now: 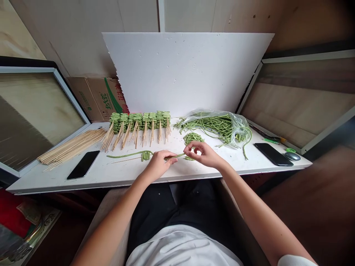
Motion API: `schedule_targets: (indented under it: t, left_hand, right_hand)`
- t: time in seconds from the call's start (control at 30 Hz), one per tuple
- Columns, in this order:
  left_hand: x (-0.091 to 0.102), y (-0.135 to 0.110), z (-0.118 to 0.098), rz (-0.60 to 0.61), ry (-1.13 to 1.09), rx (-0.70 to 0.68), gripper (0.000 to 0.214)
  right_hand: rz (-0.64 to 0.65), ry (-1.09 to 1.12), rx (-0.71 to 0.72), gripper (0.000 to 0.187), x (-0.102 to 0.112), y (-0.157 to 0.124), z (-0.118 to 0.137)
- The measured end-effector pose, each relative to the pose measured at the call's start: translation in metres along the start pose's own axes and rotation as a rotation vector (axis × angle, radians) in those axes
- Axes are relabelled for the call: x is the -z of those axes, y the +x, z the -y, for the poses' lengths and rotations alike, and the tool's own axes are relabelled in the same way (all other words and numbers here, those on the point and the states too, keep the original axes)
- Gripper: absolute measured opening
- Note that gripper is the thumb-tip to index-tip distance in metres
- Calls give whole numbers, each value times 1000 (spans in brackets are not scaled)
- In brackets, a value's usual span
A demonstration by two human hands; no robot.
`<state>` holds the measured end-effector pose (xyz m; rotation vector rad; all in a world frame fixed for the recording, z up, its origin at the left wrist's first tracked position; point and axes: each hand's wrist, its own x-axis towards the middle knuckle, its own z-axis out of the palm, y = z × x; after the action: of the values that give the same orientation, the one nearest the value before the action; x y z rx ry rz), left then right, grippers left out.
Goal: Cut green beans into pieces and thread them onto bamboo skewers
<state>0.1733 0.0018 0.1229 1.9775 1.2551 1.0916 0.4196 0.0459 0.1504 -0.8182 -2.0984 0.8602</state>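
Observation:
My left hand (160,165) is closed around a long green bean (127,154), whose thin tail stretches left over the table. The bean's other end comes out between my hands, where the fingertips of my right hand (203,154) pinch it. Just left of my left hand is a bamboo skewer (124,160) with several short bean pieces (145,156) on it; whether my left hand also grips the skewer is hidden. Right behind my right hand lies a small pile of cut bean pieces (193,138), partly covered by it.
Finished bean skewers (141,120) stand in a row at the back left, beside loose bamboo skewers (74,144). A plastic bag of long beans (222,125) lies at the back right. Phones (83,165) (273,154) and a mouse (292,156) rest on the white table (222,166).

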Motion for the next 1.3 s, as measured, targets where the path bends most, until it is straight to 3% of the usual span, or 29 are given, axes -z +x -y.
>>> schedule_targets:
  t: [0.2,0.47,0.63,0.8,0.97,1.1,1.2,1.3]
  left_hand:
    - [-10,-2,5,-63,15,-85,14]
    - [-12,-2,2,-27,53,-55,7]
    - [-18,-1,5,-13,33,-2,6]
    - [-17,0,11,41,-17,-20,10]
    - [-14,1,8,56,-126,-71,8]
    - [-12,2,9,52,-145,-58,9]
    - [-9,4,15,52,-200,-27,12]
    - [-4,6,19,24,-210,-37,20]
  right_hand:
    - [20,-175,111,25,-8,-3,0]
    - [40,-211,137,7,-21,-1,-5]
    - [67,-258,156,20,-28,-2,-5]
    - [108,-143,115,30,-28,-3,-3]
    - [108,7,101,7,-25,-1,-7]
    - [117,136,92,29,-17,3,-18]
    - [40,242,49,43,0,4,-27]
    - [-145,110,15,42,17,5,-36]
